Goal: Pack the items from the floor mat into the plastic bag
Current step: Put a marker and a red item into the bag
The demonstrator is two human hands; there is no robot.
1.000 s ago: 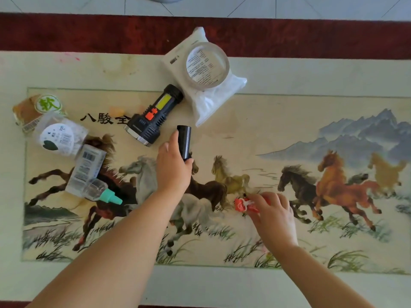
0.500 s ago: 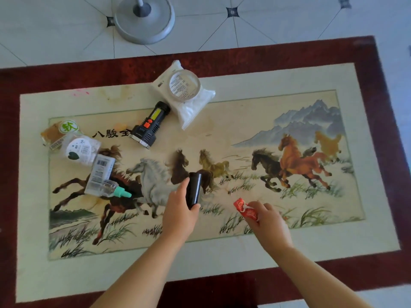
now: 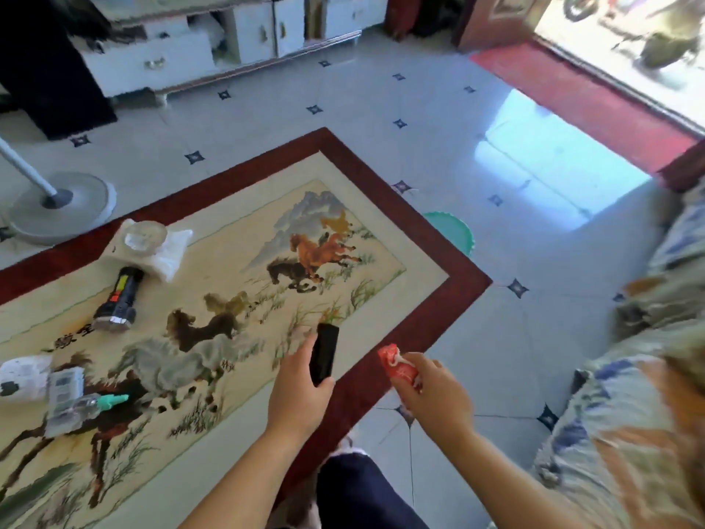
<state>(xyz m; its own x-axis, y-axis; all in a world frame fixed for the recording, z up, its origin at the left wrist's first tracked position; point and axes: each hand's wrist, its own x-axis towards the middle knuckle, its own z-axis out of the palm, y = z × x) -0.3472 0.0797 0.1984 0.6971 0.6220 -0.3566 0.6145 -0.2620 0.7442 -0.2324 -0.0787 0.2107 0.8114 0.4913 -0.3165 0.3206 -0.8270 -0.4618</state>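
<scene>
Head view from where you stand: what are the hands carrying?

Well, the left hand has its grip wrapped round a black cylinder, long axis pointing up and away from the person. Just beside it, the right hand pinches a red packet.

And the plastic bag?

Nowhere I can spot it. Both hands hang full over the near right corner of the floor mat, so I'd guess it's off to the right.

What's left on the mat?

A flashlight, a magnifying glass on a white pouch, and a teal-capped bottle. They're all well to the left, nearer the left hand. Neither grip has room until it empties.
</scene>
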